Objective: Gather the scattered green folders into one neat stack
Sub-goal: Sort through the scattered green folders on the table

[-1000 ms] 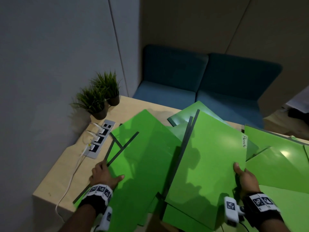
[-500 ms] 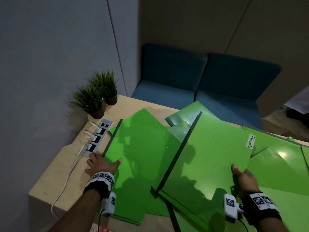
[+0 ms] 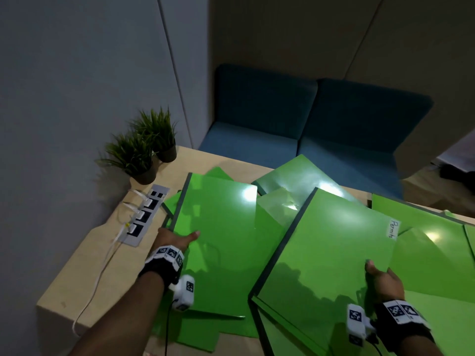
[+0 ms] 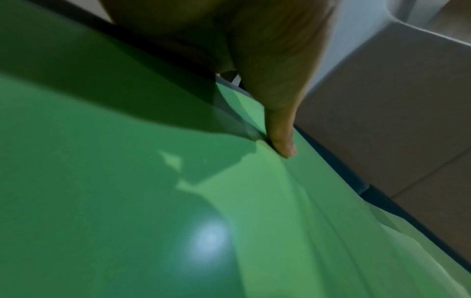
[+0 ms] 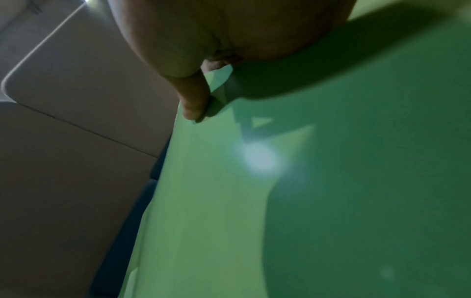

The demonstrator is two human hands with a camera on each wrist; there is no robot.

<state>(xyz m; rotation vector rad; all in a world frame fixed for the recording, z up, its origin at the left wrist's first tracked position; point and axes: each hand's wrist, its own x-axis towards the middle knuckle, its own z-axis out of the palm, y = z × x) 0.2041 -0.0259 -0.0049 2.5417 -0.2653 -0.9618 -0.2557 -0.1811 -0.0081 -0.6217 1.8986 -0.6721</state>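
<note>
Several green folders lie overlapped across the wooden table (image 3: 84, 268). My left hand (image 3: 174, 238) grips the left edge of a left folder (image 3: 226, 240), thumb on top (image 4: 282, 141), fingers hidden below. My right hand (image 3: 380, 278) holds the right edge of a folder labelled "Permits" (image 3: 331, 250), tilted with its dark spine to the left; the thumb (image 5: 193, 104) lies on top. More folders (image 3: 437, 260) lie under and to the right, and one folder (image 3: 298, 176) sits at the back.
Two small potted plants (image 3: 144, 147) stand at the table's back left corner. A socket panel (image 3: 144, 217) with white plugs and a cable is set into the table by the left hand. A blue sofa (image 3: 308, 124) is behind the table.
The left hand has slid its folder forward and squared it over the ones beneath. The labelled folder in the right hand has moved right and turned slightly.
</note>
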